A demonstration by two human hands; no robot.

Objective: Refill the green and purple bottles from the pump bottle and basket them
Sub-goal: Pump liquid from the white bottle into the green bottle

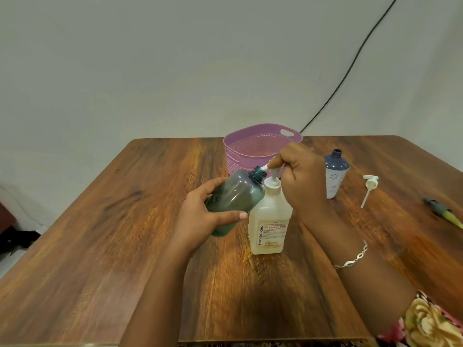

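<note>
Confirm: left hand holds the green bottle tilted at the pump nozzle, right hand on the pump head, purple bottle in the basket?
Wrong on the purple bottle: head view shows it on the table right of the basket, not in it. Left hand holding the green bottle tilted at the pump nozzle, right hand on the pump head: correct.

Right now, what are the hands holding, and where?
The left hand grips the tilted dark green plastic bottle round its lower body. The right hand holds the white pump head of the pale plastic pump bottle.
</note>
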